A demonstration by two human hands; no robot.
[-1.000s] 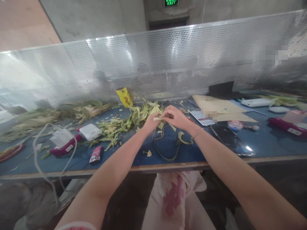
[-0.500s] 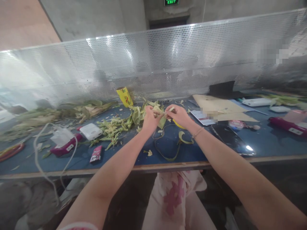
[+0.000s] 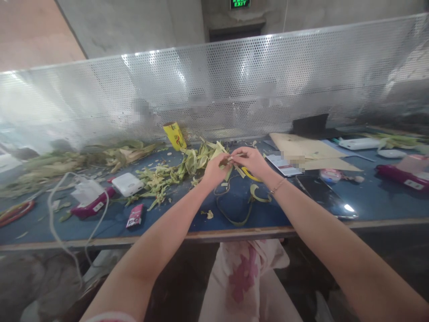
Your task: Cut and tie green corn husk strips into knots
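Both my hands meet above the middle of the blue table (image 3: 201,214), fingertips close together. My left hand (image 3: 216,169) is closed on a pale green leaf strip (image 3: 218,148), which sticks up past its fingers. The fingers of my right hand (image 3: 250,161) are pinched together, and a short strip end (image 3: 240,171) hangs just below them; what they grip is too small to make out. Left of my hands lies a pile of curled green leaf pieces (image 3: 191,162). A yellow ring (image 3: 250,175) sits under my right hand, near a curved leaf strip (image 3: 258,195).
A yellow tube (image 3: 174,136) stands behind the leaves. White charger (image 3: 127,184), pink box (image 3: 135,215) and purple power strip (image 3: 92,205) lie left. Phone (image 3: 284,164), dark tablet (image 3: 323,196) and brown paper (image 3: 311,151) lie right. A perforated metal screen (image 3: 217,89) runs behind.
My hands have drawn closer together, the left one moving slightly right. The pale piece at my right fingertips no longer sticks out, and a strip end now shows below them.
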